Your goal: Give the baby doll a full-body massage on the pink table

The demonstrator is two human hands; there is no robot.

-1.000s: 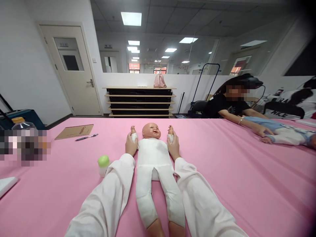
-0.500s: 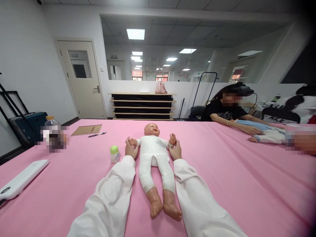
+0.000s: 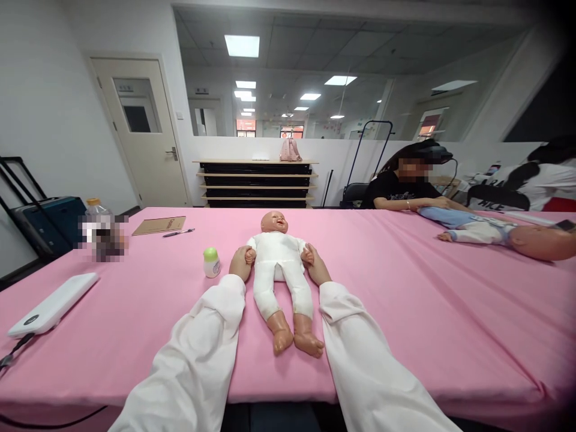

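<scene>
A baby doll (image 3: 282,252) with a white cloth body lies on its back on the pink-covered table, head away from me and bare feet toward me. My left hand (image 3: 240,264) is closed round the doll's hand on the left side. On the other side, my right hand (image 3: 318,267) grips the doll's other hand. Both doll arms are bent in close to its torso. My fingers are partly hidden behind the small hands. Left of my left hand stands a small white bottle with a green cap (image 3: 211,263).
A white power bank (image 3: 54,305) with a black cable, a brown notebook (image 3: 158,225), a pen (image 3: 179,233) and a blurred bottle (image 3: 99,231) are on the left. At right, a person in black (image 3: 402,186) handles another doll (image 3: 477,231) in blue and white.
Both my hands have brought the doll's hands inward, nearer its torso. My view has shifted, so the table's near edge shows. The other person's arms have moved along their doll.
</scene>
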